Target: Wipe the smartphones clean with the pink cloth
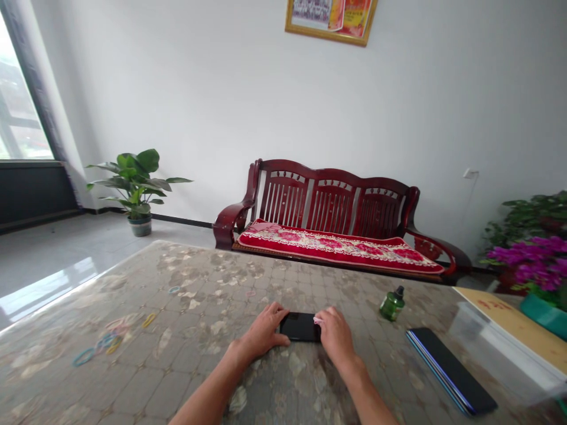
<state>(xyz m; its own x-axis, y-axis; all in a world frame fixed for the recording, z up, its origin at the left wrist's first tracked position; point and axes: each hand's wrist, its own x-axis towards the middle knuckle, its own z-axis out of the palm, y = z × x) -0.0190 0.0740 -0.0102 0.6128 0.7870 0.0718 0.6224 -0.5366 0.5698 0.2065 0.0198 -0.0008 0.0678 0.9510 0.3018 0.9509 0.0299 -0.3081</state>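
A black smartphone (pixel 300 327) lies flat on the patterned tablecloth (pixel 199 354), its dark screen facing up. My left hand (pixel 266 330) grips its left end, with the fingers at the far edge and the thumb at the near edge. Over the phone's right end, my right hand (pixel 334 330) is closed on a small pinkish-white cloth or tissue (pixel 318 320). Only a bit of that piece sticks out by the fingertips; the rest is hidden in the hand.
A green bottle with a dark cap (pixel 392 304) stands to the right. Beyond it are a dark flat stack (pixel 449 369) and a clear plastic box (pixel 491 348). Several coloured bands (pixel 108 341) lie on the left. A red wooden bench (pixel 332 206) stands behind the table.
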